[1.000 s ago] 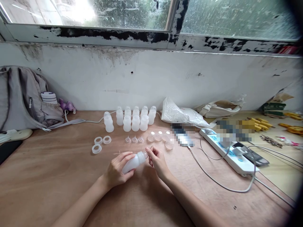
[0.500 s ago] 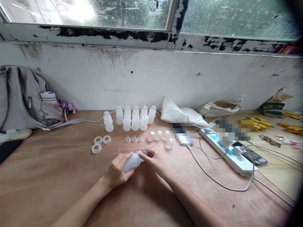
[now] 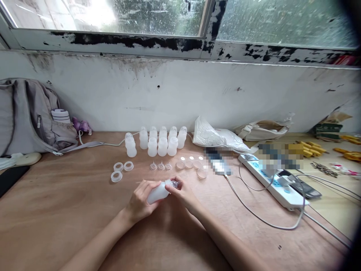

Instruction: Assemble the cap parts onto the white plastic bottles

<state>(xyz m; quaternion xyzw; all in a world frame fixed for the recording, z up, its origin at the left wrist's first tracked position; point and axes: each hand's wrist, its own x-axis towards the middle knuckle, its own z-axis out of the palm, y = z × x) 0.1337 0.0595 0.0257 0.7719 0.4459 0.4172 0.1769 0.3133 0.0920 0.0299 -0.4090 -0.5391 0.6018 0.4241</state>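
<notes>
A frosted white baby bottle lies tilted between my hands, its neck pointing right. My left hand is wrapped round the bottle's body. At the neck, my right hand is closed on the collar ring, from which a clear nipple sticks out. The fingers partly hide the ring and nipple. Beyond my hands are three loose clear nipples. To their left lie three white collar rings, and to their right several clear caps.
Several baby bottles stand upright at the back, some with clear tops. On the right are a power strip with cables, a phone and white plastic packages. A grey backpack rests at the left.
My right hand has shifted slightly at the bottle's neck, and more of the ribbed neck part shows. The left hand keeps its hold. The whole view has moved a little.
</notes>
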